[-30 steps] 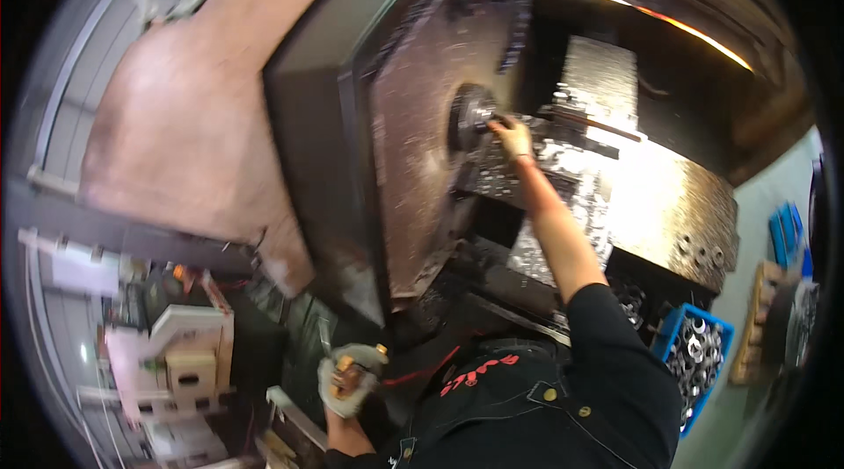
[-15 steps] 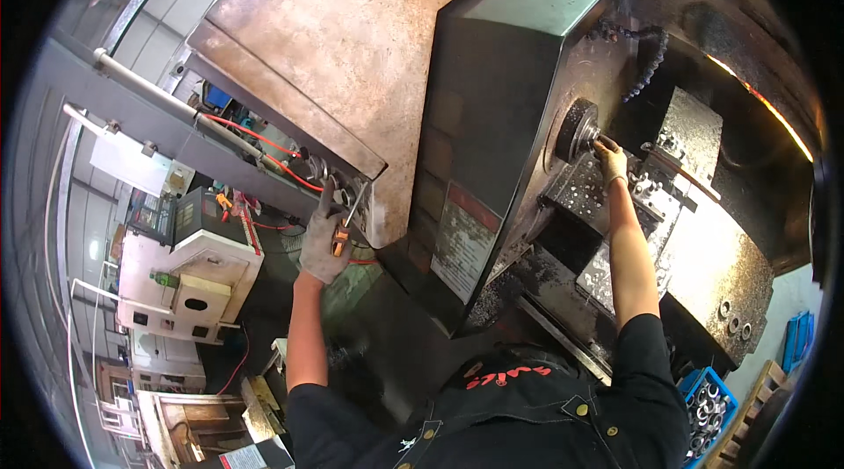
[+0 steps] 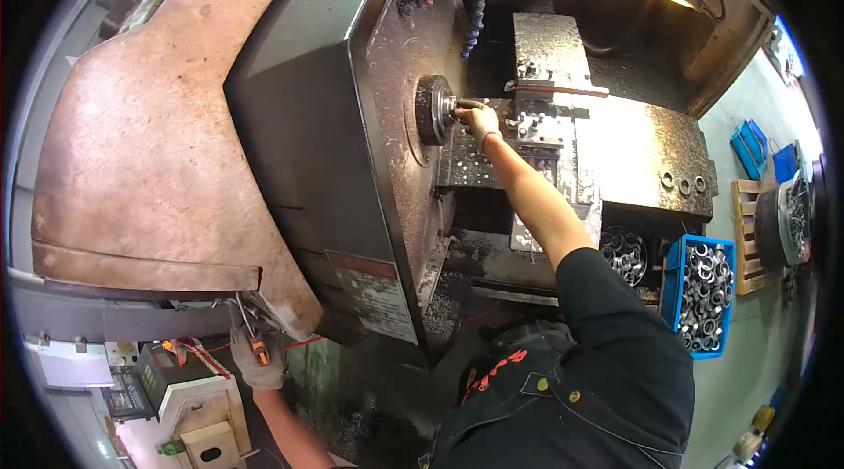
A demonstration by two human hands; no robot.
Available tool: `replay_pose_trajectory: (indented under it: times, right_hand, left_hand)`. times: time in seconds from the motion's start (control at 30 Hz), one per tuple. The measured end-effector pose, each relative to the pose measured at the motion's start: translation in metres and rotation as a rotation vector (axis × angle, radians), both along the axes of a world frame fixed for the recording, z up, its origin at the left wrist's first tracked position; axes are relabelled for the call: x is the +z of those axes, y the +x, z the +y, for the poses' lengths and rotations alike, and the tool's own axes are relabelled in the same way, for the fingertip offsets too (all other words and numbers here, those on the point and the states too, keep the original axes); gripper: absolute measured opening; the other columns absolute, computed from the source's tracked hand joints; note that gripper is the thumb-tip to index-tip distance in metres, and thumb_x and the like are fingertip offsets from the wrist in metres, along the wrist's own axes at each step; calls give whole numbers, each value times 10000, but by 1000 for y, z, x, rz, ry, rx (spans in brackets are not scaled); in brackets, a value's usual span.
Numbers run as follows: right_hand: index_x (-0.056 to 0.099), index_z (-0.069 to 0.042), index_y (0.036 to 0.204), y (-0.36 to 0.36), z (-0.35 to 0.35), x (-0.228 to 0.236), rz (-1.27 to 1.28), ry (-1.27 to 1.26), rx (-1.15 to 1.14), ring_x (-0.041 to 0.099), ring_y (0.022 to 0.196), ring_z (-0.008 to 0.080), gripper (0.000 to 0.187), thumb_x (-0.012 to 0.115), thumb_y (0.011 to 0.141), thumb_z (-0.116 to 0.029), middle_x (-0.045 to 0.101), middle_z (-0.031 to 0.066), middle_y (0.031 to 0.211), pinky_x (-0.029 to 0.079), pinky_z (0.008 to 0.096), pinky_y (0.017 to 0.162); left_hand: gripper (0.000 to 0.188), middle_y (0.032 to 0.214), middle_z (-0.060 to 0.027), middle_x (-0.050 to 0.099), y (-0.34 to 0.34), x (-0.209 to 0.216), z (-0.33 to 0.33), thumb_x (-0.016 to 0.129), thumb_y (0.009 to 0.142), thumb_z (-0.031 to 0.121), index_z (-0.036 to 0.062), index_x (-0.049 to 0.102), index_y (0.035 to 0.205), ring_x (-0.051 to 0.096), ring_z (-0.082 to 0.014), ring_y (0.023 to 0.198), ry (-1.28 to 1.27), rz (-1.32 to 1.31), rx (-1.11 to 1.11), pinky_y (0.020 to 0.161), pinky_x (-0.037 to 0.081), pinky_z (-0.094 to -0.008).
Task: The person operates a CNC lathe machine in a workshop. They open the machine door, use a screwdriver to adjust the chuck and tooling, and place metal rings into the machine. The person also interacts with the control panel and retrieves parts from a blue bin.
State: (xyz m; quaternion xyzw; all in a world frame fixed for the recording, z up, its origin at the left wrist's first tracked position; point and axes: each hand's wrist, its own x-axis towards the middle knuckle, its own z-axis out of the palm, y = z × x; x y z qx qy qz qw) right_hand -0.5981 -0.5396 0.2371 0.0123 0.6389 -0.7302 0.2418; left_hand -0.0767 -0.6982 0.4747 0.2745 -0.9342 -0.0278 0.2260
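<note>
My right hand (image 3: 480,121), in a light work glove, reaches into the lathe. Its fingers are closed at the front of the dark round chuck (image 3: 432,110), around a small metal part (image 3: 454,106) at the chuck's middle. Most of that part is covered by the fingers. Low at the left, beside the lower edge of the machine's worn cover (image 3: 176,196), my gloved left hand (image 3: 257,365) is closed on a thin metal tool with an orange-and-black handle (image 3: 259,350). Right of the chuck are the tool holders (image 3: 538,130) on the carriage.
Several metal rings (image 3: 684,182) lie on the chip-covered metal plate (image 3: 646,152). A blue crate (image 3: 673,293) full of rings stands at right, near a wooden pallet (image 3: 747,240) and a drum (image 3: 778,223). A segmented coolant hose (image 3: 479,12) hangs above the chuck. Another machine (image 3: 189,407) stands lower left.
The view has swung right, bringing the crate, pallet and drum more fully into sight. My right hand stays at the chuck; my left hand still holds the orange-handled tool beside the cover.
</note>
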Motion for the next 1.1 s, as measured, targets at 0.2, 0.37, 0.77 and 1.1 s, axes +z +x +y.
replay_pose_trajectory:
  times: [0.2, 0.37, 0.77, 1.1]
  right_hand:
    - [590, -112, 1089, -6, 8, 2, 64, 48, 143, 500, 635, 80, 358, 641, 736, -134, 624, 2, 821, 398, 223, 545]
    - [535, -68, 1131, 67, 42, 8, 133, -224, 63, 514, 691, 85, 385, 603, 755, -118, 603, 23, 855, 408, 219, 551]
    - [564, -39, 1063, 249, 226, 15, -244, -227, 322, 516, 714, 61, 275, 572, 803, -129, 592, 11, 885, 416, 192, 596]
    - [583, -80, 1049, 236, 298, 29, -266, -187, 82, 541, 765, 54, 269, 605, 793, -159, 602, -18, 937, 422, 192, 593]
  left_hand:
    - [626, 1043, -166, 515, 9, -5, 3, 567, 639, 12, -22, 362, 1229, 517, -327, 934, -170, -1, -47, 847, 391, -379]
    - [516, 1098, -130, 498, 12, -50, 87, 569, 678, 11, -28, 401, 1165, 508, -255, 957, 421, 635, 23, 874, 381, -364]
    - [263, 816, -210, 581, -259, -129, 229, 544, 657, 147, 48, 548, 900, 545, -397, 795, 650, -138, -164, 721, 438, -450]
    - [297, 936, -216, 596, -416, -186, 174, 498, 711, 255, 31, 639, 847, 571, -323, 928, 183, -801, -382, 751, 467, -385]
